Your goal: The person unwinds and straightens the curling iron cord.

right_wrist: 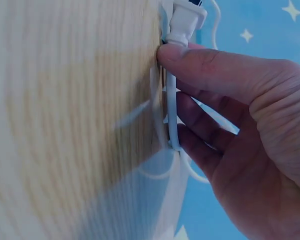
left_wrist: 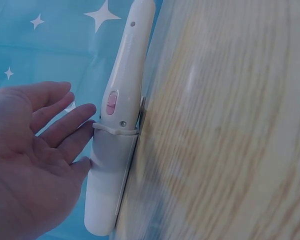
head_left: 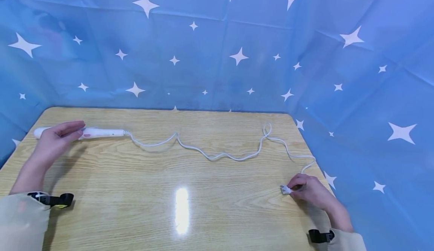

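Observation:
A white hair straightener (head_left: 103,132) with a pink switch lies on its side at the far left of the table. My left hand (head_left: 55,142) is beside its wider end, partly hiding it in the head view. The left wrist view shows that hand (left_wrist: 35,155) with loose fingers, fingertips right at the straightener's edge (left_wrist: 110,165). Far to the right, my right hand (head_left: 313,192) pinches the white plug (head_left: 285,189) at its cord end, the prongs pointing left. Up close, the thumb presses just below the plug (right_wrist: 186,22), and the cord (right_wrist: 171,105) runs down past the other fingers.
The white power cord (head_left: 194,148) stretches in waves across the back of the wooden table (head_left: 135,198), with a small loop (head_left: 268,128) near the back right corner. A blue curtain (head_left: 210,74) with white stars hangs behind the table and along its sides.

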Tool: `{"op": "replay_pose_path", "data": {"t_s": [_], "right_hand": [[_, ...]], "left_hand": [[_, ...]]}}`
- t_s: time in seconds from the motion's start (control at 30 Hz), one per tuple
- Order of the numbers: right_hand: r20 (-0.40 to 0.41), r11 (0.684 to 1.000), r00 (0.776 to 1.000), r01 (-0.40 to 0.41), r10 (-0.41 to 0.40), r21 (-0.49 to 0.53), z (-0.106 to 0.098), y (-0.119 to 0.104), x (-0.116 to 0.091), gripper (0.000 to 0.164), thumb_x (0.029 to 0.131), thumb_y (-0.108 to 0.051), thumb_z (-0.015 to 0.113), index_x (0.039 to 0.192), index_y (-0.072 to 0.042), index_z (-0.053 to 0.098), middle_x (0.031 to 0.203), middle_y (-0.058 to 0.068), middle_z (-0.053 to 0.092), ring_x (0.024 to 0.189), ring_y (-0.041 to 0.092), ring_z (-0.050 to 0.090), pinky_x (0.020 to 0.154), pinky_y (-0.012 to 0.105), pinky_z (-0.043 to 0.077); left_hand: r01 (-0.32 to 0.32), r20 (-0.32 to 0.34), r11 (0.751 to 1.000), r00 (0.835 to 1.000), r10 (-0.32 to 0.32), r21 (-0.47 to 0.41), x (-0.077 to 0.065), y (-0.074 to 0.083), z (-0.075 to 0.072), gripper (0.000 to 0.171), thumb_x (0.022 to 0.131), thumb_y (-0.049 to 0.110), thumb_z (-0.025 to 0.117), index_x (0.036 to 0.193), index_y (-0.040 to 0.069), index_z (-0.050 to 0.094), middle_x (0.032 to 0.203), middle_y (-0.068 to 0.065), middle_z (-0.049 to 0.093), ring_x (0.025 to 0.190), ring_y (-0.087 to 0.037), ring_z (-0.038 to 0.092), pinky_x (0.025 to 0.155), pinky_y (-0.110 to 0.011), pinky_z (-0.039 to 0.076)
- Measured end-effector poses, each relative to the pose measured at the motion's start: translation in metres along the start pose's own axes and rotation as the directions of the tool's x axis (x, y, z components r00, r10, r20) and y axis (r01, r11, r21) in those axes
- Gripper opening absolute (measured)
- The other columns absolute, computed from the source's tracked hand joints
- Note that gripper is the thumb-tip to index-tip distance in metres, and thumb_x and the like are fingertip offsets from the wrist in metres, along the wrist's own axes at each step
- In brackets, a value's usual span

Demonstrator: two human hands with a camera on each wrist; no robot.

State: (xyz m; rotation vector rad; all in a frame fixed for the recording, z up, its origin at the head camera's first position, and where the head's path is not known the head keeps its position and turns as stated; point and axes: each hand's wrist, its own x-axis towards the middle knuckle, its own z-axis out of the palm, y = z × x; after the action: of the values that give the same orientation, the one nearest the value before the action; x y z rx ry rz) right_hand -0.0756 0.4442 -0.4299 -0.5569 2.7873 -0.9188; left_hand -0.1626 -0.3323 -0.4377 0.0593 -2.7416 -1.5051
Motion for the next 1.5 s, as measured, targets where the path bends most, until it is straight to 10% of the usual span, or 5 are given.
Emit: {"op": "replay_pose_path", "data": {"t_s": [0.17, 0.5, 0.9, 1.17, 1.5], "right_hand": [[-0.089, 0.996, 0.996, -0.035, 0.027, -0.083, -0.001, 0.002, -0.005, 0.022, 0.082, 0.001, 0.083, 0.095, -0.017, 0.079, 0.097, -0.002, 0.070, 0.084, 0.011, 0.066, 0.068, 0.026, 0.059], [-0.158, 0.981, 0.987, -0.053, 0.024, -0.186, -0.004, 0.005, -0.005, 0.026, 0.080, 0.005, 0.082, 0.096, -0.014, 0.079, 0.093, -0.006, 0.070, 0.084, 0.011, 0.067, 0.070, 0.031, 0.060], [-0.090, 0.964, 0.987, -0.151, 0.134, -0.217, -0.007, -0.006, 0.005, 0.026, 0.082, 0.005, 0.080, 0.103, -0.010, 0.077, 0.102, 0.002, 0.072, 0.093, 0.028, 0.068, 0.078, 0.043, 0.059], [-0.116, 0.965, 0.991, -0.092, 0.065, -0.246, -0.011, -0.022, 0.019, 0.022, 0.088, 0.003, 0.075, 0.110, -0.002, 0.075, 0.110, 0.014, 0.073, 0.105, 0.042, 0.066, 0.086, 0.058, 0.057], [-0.069, 0.984, 0.995, -0.078, 0.068, -0.157, -0.012, -0.039, 0.052, 0.028, 0.094, -0.012, 0.076, 0.121, -0.003, 0.072, 0.119, 0.016, 0.070, 0.113, 0.042, 0.063, 0.090, 0.060, 0.056]], "left_hand": [[0.028, -0.003, 0.999, 1.000, -0.028, 0.016, 0.000, -0.002, -0.001, 0.066, 0.105, 0.046, 0.054, 0.154, 0.003, 0.043, 0.132, 0.023, 0.055, 0.113, 0.014, 0.046, 0.078, 0.001, 0.040], [0.050, 0.001, 0.998, 0.999, -0.051, 0.044, -0.001, -0.006, -0.003, 0.068, 0.105, 0.050, 0.053, 0.155, 0.005, 0.042, 0.153, 0.002, 0.050, 0.129, 0.001, 0.045, 0.077, 0.002, 0.039], [0.072, 0.005, 0.991, 0.997, -0.073, 0.113, 0.000, -0.001, -0.005, 0.069, 0.107, 0.050, 0.046, 0.155, 0.001, 0.039, 0.155, -0.030, 0.039, 0.138, -0.051, 0.037, 0.079, -0.010, 0.042], [-0.004, -0.036, 0.994, 0.999, 0.008, 0.106, -0.004, 0.002, -0.001, 0.062, 0.107, 0.042, 0.051, 0.154, 0.002, 0.043, 0.151, -0.019, 0.051, 0.111, 0.004, 0.049, 0.073, 0.000, 0.039], [-0.043, -0.009, 0.995, 0.999, 0.043, -0.089, 0.000, 0.015, 0.009, 0.058, 0.104, 0.033, 0.062, 0.155, 0.010, 0.045, 0.123, 0.030, 0.060, 0.104, 0.019, 0.050, 0.079, -0.001, 0.044]]}}
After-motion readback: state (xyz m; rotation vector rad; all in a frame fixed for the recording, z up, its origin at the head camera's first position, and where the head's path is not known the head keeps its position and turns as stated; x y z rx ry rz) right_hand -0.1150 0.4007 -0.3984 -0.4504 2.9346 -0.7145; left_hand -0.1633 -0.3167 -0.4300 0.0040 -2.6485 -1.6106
